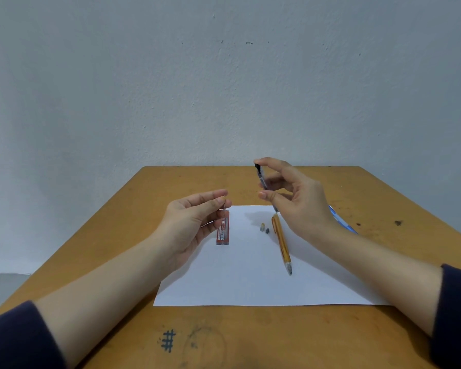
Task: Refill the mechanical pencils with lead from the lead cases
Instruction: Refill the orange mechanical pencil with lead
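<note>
Head view: I saw the left hand [194, 222] pinching a thin lead [225, 212] between thumb and forefinger, upright, just over the red lead case [222, 233] lying on the white paper [250, 283]. The right hand [298, 198], at 2 o'clock from the left, gripped a dark pencil [261, 177], forefinger on its top end, thumb on the barrel. The orange pencil [281, 242] lay on the paper, tip toward me. Two small caps [264, 228] sat at its 9 o'clock. The blue pencil [342, 222] was half hidden behind the right wrist.
</note>
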